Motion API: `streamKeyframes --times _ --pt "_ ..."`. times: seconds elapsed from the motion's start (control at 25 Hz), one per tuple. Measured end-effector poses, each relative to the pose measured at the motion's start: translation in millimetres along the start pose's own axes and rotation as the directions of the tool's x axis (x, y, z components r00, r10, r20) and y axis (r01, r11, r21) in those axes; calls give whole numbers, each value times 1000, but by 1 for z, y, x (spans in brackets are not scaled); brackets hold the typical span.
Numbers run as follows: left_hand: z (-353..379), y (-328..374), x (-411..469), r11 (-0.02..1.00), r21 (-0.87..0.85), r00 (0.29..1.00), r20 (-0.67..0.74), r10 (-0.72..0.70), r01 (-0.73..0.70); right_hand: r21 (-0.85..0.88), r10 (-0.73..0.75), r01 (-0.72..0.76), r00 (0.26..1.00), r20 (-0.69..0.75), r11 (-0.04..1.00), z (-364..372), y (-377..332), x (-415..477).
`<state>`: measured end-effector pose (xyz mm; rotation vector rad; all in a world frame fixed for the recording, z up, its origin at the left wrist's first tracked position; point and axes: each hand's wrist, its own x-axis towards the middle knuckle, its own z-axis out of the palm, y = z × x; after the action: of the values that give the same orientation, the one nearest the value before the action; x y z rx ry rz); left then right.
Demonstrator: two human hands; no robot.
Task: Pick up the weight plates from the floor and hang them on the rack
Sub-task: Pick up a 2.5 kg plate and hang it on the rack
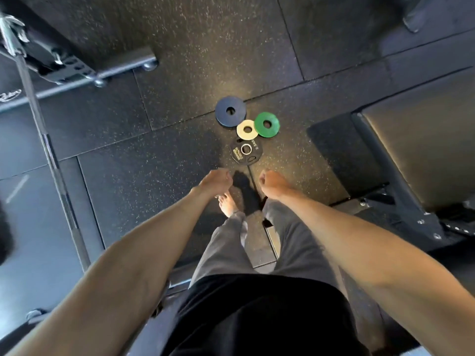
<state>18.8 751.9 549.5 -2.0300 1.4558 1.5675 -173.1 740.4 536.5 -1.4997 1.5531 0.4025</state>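
Four weight plates lie flat on the rubber floor (180, 60) at frame centre: blue plate (230, 111) topmost, white plate (247, 129) just below it, touching green plate (266, 124) to its right, black plate (245, 151) lowest. Left hand (215, 180) and right hand (272, 183) hang below the plates, fingers loosely curled, both holding nothing. Barbell (46, 142) runs down the left edge; bench pad (421, 140) sits at right.

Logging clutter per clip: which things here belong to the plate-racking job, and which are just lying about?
Job: blue plate, green plate, cream plate, black plate, left hand, right hand; both hands empty, loosely curled.

Lying about: barbell, bench, machine frame.
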Motion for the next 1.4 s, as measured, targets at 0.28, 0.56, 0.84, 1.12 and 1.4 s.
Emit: streamKeyframes --times 0.28,0.56,0.84,1.12,1.4 --pt "18 0 145 994 -1 991 -67 -112 113 -22 50 -47 983 176 999 21 55 137" --pt "78 -37 336 965 31 963 -69 -259 261 63 227 -247 948 223 967 92 131 322" --pt "97 -68 517 932 75 920 -202 -334 355 407 468 -572 819 332 712 177 161 470" --pt "123 -94 616 923 50 912 -184 -366 380 656 498 -671 724 477 347 227 171 536" --pt "121 -91 628 916 229 935 -220 -279 328 643 603 -633 732 318 430 227 170 540"
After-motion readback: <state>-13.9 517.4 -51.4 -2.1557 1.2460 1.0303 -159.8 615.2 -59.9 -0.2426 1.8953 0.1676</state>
